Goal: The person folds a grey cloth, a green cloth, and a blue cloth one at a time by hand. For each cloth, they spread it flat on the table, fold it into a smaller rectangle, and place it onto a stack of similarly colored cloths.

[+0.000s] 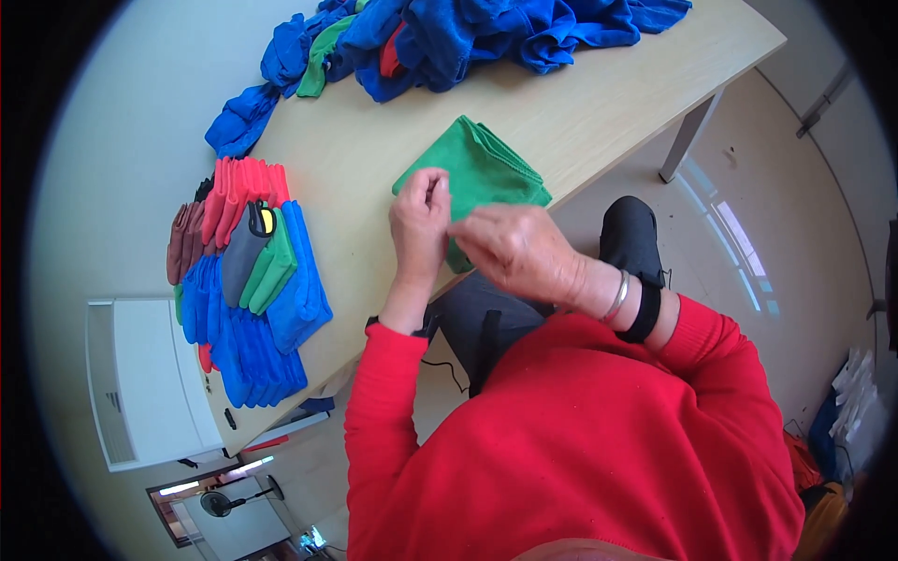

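Observation:
A green cloth [482, 164], folded into a flat pad, lies at the table's near edge. My left hand [418, 224] is closed in a pinch over its left side. Close beside it, my right hand [519, 248] is closed too, slightly smeared by motion, with its fingertips near the left wrist. Whatever the fingers of either hand hold, if anything, is too small or hidden to make out. Part of the cloth is hidden behind both hands.
Stacks of folded red cloths [245, 192], blue cloths [257, 360], green and brown ones stand at the table's left. A loose heap of blue cloths [449, 42] lies along the far side. The pale wooden table [346, 187] has a metal leg [690, 136] at right.

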{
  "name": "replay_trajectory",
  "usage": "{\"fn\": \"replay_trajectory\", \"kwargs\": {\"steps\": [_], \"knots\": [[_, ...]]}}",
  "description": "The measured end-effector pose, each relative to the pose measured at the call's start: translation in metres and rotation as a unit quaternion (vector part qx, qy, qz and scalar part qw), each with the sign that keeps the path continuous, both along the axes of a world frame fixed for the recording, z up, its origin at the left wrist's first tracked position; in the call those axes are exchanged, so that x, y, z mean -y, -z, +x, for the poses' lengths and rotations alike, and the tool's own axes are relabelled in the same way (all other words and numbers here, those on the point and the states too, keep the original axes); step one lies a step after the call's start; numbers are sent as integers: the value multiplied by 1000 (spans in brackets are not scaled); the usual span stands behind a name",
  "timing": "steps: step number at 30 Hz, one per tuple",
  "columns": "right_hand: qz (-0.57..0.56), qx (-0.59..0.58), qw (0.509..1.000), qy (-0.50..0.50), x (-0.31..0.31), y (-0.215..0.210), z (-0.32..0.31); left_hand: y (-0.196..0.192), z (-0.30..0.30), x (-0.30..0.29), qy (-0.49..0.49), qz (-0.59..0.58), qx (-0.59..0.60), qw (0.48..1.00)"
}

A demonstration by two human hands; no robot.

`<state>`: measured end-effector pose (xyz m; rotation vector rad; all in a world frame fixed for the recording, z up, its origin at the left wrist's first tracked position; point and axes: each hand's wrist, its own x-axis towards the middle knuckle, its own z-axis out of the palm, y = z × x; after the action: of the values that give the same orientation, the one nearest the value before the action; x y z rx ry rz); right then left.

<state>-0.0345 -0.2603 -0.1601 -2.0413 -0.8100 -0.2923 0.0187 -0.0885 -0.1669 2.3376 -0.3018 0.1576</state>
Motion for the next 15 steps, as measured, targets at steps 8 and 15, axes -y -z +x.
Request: {"fn": "replay_trajectory", "kwargs": {"steps": [8, 15], "knots": [[-197, 102, 974, 46, -39, 35, 93, 34, -34, -16, -31, 286, 92, 953], [-284, 105, 952, 50, -30, 40, 79, 37, -50, -16, -54, 203, 38, 977]]}}
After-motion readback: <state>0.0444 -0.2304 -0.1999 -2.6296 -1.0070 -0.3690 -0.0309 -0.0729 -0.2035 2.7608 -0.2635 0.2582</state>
